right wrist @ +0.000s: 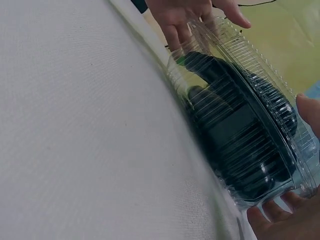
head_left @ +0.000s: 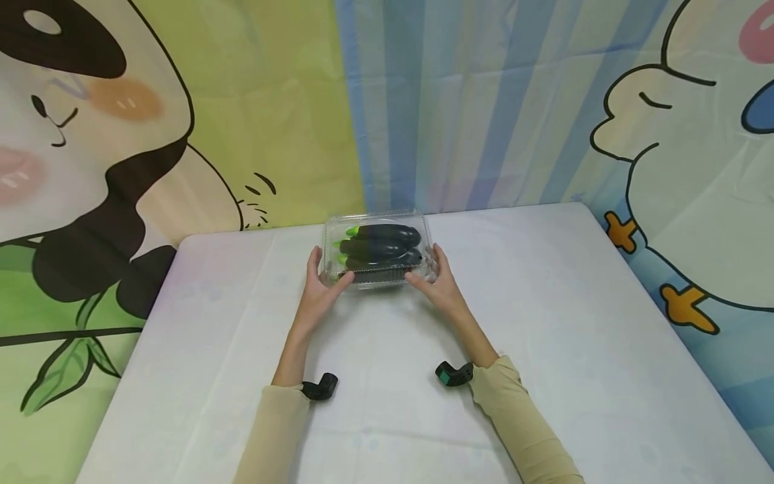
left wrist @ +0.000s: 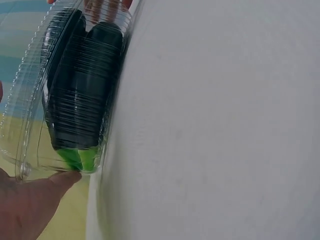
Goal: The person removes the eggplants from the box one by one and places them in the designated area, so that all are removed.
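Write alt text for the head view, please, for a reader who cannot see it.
A person's left hand and right hand hold a clear plastic box of dark eggplants near the far edge of a white table, before a cartoon-printed backdrop.

We are seeing a worktop (head_left: 605,323) wearing a faintly creased white cloth (head_left: 387,430); whether the clear box (head_left: 383,275) of eggplants (head_left: 377,247) near its far edge is touching it, we are not managing to tell.

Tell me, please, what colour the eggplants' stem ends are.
The stem ends are bright green, clearest in the left wrist view.
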`<state>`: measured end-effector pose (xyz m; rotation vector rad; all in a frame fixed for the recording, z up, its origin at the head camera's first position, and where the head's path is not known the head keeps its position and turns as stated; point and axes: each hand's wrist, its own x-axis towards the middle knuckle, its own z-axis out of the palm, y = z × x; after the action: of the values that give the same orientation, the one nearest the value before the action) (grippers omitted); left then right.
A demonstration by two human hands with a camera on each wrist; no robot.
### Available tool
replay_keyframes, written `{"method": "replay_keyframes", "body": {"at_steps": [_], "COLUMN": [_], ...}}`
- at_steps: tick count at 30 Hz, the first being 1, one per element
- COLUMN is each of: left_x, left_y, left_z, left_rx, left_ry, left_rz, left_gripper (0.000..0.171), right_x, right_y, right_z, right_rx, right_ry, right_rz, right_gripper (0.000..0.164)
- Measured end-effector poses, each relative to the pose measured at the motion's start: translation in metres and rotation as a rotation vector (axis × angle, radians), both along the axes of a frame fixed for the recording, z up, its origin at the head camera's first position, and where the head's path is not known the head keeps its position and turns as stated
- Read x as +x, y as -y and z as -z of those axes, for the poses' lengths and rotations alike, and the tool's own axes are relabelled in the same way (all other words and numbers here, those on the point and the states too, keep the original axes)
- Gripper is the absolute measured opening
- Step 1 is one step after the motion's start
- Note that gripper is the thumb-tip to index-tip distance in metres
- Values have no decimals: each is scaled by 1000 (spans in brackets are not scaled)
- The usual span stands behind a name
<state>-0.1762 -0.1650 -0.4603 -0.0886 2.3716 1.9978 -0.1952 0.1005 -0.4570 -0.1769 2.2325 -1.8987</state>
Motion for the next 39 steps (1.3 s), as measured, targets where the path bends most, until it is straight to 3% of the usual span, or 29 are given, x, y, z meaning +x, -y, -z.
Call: {"method": "replay_keyframes", "body": {"at_steps": [2,9,16,23,28,39], "left_x": [-1,-1,-6,1,7,0], "left_y": [0,2,1,-2,-5,2], "left_z": [7,12,12,-5,-14,19], "left_rx": [-3,-75,-71,-46,-63,-103], "left_ry": [-5,11,38,110,105,70], "left_rz": [-5,17,41,70,62,17], "left_gripper": [107,116,121,121,119,122], "right_x": [-2,-7,-8,-8,-8,-9], "right_y": [-1,-2,-6,-8,-7,-10], "right_z": [1,16,19,21,19,25], "right_rx": [-4,36,46,64,111,140], "right_ry": [16,-13,-28,-18,-70,-94], "right_rz": [-9,5,-3,-22,-3,-7], "right_gripper": [95,104,109,111,113,112]}}
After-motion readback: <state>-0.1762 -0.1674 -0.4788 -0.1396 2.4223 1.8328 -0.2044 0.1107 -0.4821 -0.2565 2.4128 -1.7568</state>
